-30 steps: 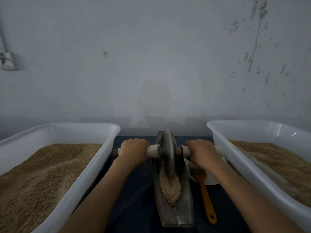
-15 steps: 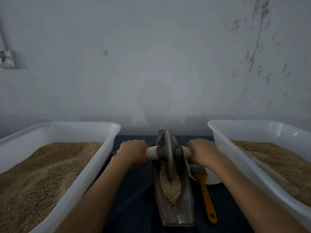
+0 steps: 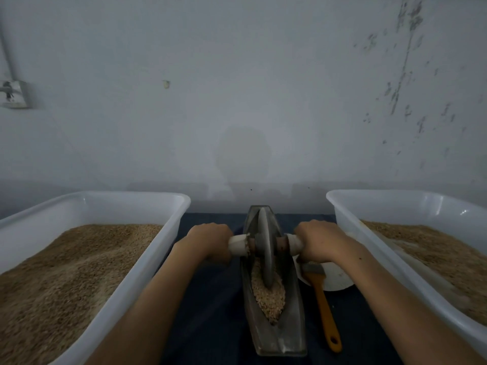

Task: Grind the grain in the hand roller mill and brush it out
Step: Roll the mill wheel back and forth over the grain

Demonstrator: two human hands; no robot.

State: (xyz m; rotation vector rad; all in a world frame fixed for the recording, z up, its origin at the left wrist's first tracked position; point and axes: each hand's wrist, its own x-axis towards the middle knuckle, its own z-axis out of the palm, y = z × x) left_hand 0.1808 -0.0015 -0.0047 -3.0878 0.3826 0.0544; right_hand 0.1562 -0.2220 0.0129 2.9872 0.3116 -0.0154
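Grain (image 3: 268,295), pale and coarse, lies heaped in the near half of the long, dark metal boat-shaped trough (image 3: 276,335) that sits on the dark blue tabletop (image 3: 210,312) straight ahead of us, its long axis running from our body toward the grey wall (image 3: 237,101). We have the thin grey metal grinding wheel (image 3: 264,248) standing upright in the trough, its lower edge buried in the far end of the heap. Its cross axle runs left to right, square to the trough, and ends in pale wooden handles (image 3: 238,245). Our left hand (image 3: 209,241) wraps tightly round the left handle and our right hand (image 3: 316,242) round the right one, each just beside the wheel and level with the other, so neither is nearer. Most of the heap lies on our side of the wheel, so we judge the next stroke must roll it back toward us along the trough, both hands pulling evenly to keep it upright. An orange-handled brush (image 3: 322,299) lies on the tabletop just right of the trough and parallel to it, bristles partly over a white dish (image 3: 337,280), nearest our right hand for brushing out later. White plastic tubs (image 3: 147,272) of brown grain flank us.
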